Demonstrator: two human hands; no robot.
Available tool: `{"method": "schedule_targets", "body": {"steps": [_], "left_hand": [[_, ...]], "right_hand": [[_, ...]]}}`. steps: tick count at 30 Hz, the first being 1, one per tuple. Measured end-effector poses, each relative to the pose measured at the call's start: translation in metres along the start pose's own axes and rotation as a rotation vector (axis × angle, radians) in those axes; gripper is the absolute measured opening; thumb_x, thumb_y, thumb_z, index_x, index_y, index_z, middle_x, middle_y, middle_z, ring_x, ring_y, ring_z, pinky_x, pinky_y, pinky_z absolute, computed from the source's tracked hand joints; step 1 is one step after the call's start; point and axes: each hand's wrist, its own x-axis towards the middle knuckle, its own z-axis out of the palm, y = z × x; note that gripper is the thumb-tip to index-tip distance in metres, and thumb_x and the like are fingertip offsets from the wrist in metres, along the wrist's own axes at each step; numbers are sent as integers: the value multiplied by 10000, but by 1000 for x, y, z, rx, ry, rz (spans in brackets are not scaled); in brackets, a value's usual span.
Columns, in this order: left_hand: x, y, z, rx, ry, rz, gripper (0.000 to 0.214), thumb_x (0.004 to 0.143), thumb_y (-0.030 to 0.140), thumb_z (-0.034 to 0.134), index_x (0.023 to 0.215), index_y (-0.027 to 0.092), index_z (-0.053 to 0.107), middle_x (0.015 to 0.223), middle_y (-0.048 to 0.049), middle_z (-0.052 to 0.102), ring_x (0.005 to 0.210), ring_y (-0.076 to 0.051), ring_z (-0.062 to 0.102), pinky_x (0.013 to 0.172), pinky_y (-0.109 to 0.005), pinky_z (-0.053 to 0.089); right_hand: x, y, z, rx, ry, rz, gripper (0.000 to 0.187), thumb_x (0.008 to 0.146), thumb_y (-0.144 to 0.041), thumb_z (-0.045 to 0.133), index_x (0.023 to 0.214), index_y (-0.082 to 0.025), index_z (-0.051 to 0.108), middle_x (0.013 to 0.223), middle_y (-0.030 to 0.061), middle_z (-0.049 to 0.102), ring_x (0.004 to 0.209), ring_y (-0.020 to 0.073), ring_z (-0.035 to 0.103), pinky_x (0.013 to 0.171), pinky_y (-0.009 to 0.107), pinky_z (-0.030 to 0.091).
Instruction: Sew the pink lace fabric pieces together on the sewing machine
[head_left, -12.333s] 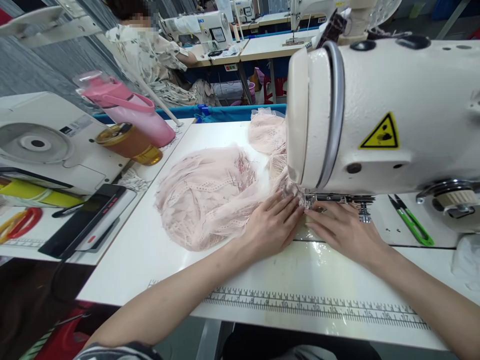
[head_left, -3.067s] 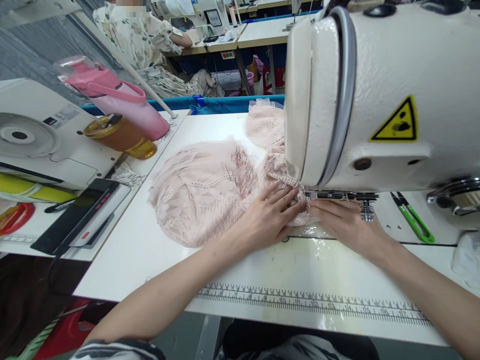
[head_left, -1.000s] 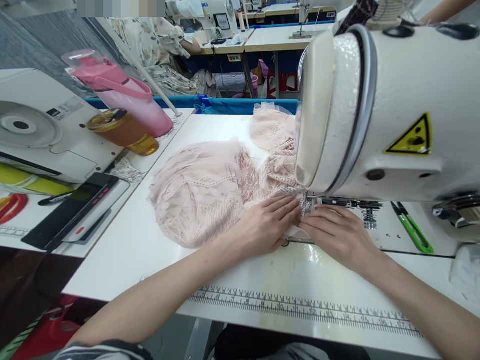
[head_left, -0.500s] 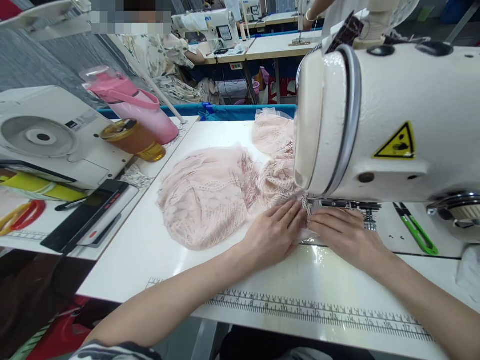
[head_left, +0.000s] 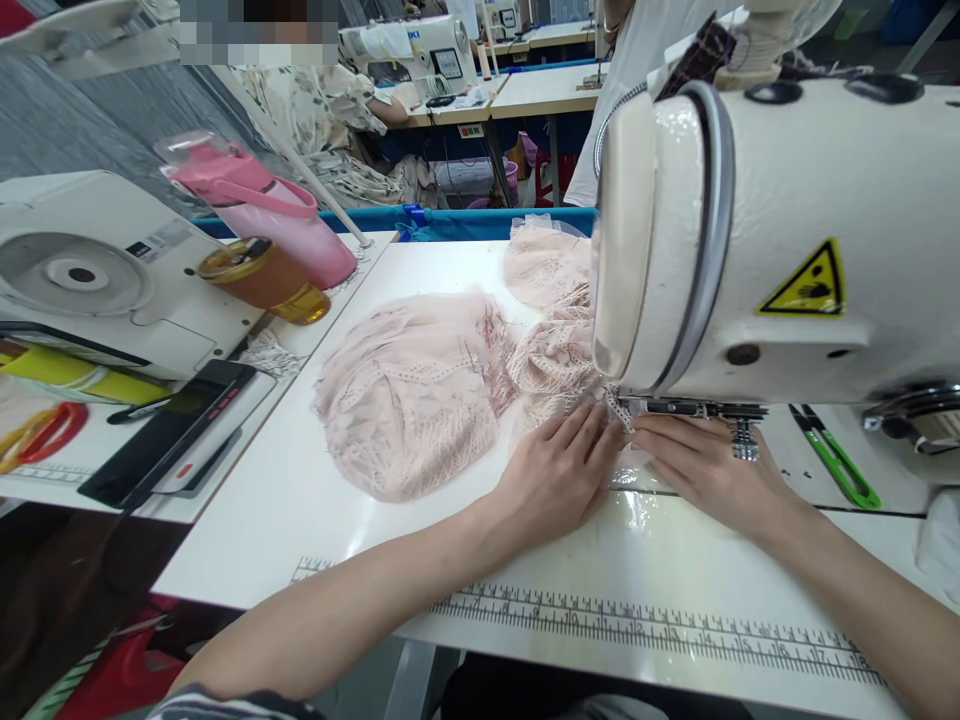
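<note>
Pale pink lace fabric (head_left: 409,400) lies bunched on the white table, its right end running under the head of a white sewing machine (head_left: 780,220). My left hand (head_left: 562,465) lies flat on that lace just left of the needle area, fingers stretched out and pressing down. On the other side, my right hand (head_left: 712,465) rests with extended fingers close together, their tips at the lace edge. The machine head hides the needle, and my right thumb is out of sight. Metal parts (head_left: 705,410) of the machine stand over my right fingers.
Green-handled thread snips (head_left: 836,460) lie right of my right hand. A printed ruler (head_left: 637,630) runs along the front edge. At left are a pink bottle (head_left: 262,210), an amber cup (head_left: 266,280) and another machine (head_left: 112,270). Other people work at the back.
Both hands have shifted slightly right relative to the table, staying by the machine head with the lace. Behind the machine, a person in white has moved left.
</note>
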Motion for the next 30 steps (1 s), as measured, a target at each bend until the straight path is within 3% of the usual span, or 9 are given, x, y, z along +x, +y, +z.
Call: {"method": "schedule_targets", "body": {"steps": [9, 13, 16, 22, 30], "left_hand": [[3, -3, 3, -2, -16, -11, 414, 951, 236, 382, 1290, 55, 536, 1302, -167, 575, 1231, -287, 537, 974, -403, 492], [2, -8, 5, 18, 26, 125, 370, 962, 190, 383, 1272, 75, 550, 1316, -109, 576, 1223, -250, 548, 960, -368, 504], [0, -15, 5, 26, 39, 185, 353, 975, 163, 364, 1250, 62, 559, 1297, -109, 588, 1208, -208, 563, 996, -338, 484], [1, -27, -1, -54, 20, 158, 331, 967, 156, 366, 1196, 70, 589, 1247, -96, 627, 1165, -181, 596, 1049, -336, 454], [2, -30, 2, -71, 46, 122, 305, 964, 159, 392, 1158, 70, 608, 1224, -103, 641, 1162, -193, 599, 1055, -349, 451]], "right_hand": [[1, 2, -2, -42, 5, 2, 307, 894, -147, 470, 1118, -260, 647, 1031, 18, 719, 806, 156, 650, 683, 305, 490], [3, 3, -3, -81, 22, -22, 284, 918, -154, 411, 1024, -232, 663, 973, 23, 730, 752, 154, 638, 621, 307, 471], [2, 3, -3, -121, 0, -54, 258, 903, -130, 456, 1014, -223, 669, 1036, 17, 720, 828, 148, 640, 673, 294, 484], [-4, 0, 0, -146, -121, -110, 356, 859, -27, 505, 1145, -205, 620, 1189, 0, 668, 1036, 154, 602, 866, 308, 487], [-4, -4, 3, -93, -168, -68, 330, 870, -41, 492, 1124, -218, 608, 1158, 12, 675, 1056, 145, 582, 931, 295, 429]]}}
